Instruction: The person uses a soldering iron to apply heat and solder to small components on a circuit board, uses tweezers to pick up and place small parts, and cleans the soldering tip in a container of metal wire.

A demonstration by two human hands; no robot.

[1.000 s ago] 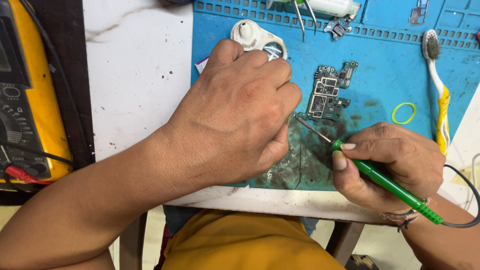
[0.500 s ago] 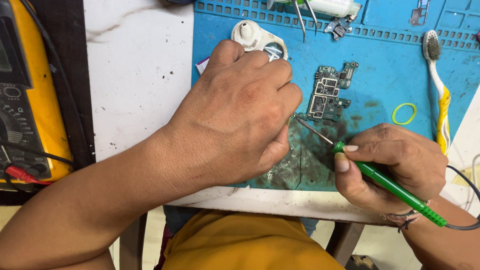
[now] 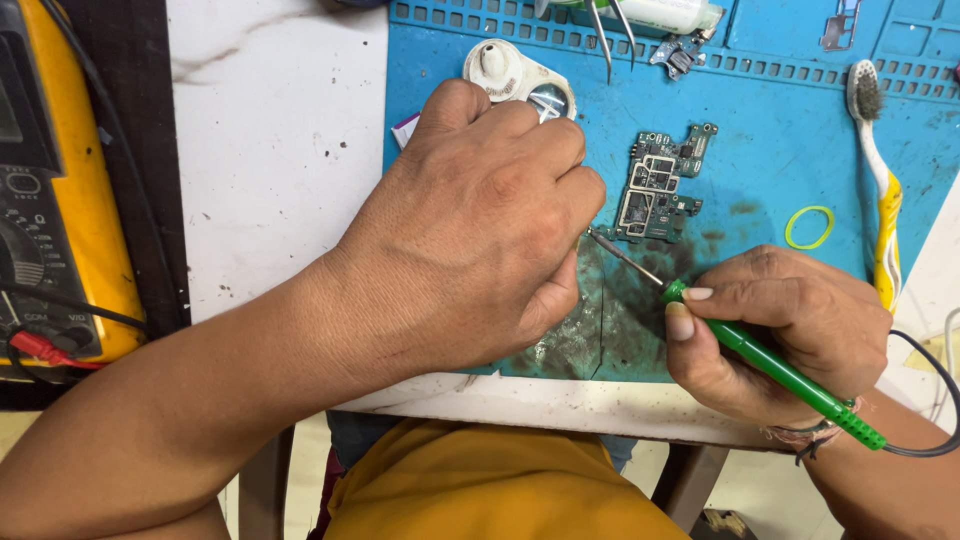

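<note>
My left hand [image 3: 480,220] is curled into a fist over the blue work mat [image 3: 780,130], knuckles up; whatever lies under its fingers is hidden. My right hand [image 3: 790,330] grips a green-handled soldering iron [image 3: 780,370] like a pen. The iron's thin metal tip [image 3: 625,255] points up-left and meets the fingertips of my left hand above a dark, scorched patch of the mat. A small green circuit board [image 3: 655,185] lies on the mat just beyond the tip, free of both hands.
A white loupe [image 3: 505,70] sits behind my left hand. Tweezers [image 3: 605,30] and a white bottle [image 3: 665,12] lie at the mat's far edge. A toothbrush [image 3: 880,200] and green rubber band [image 3: 808,227] are at right. A yellow multimeter [image 3: 50,200] with leads stands at left.
</note>
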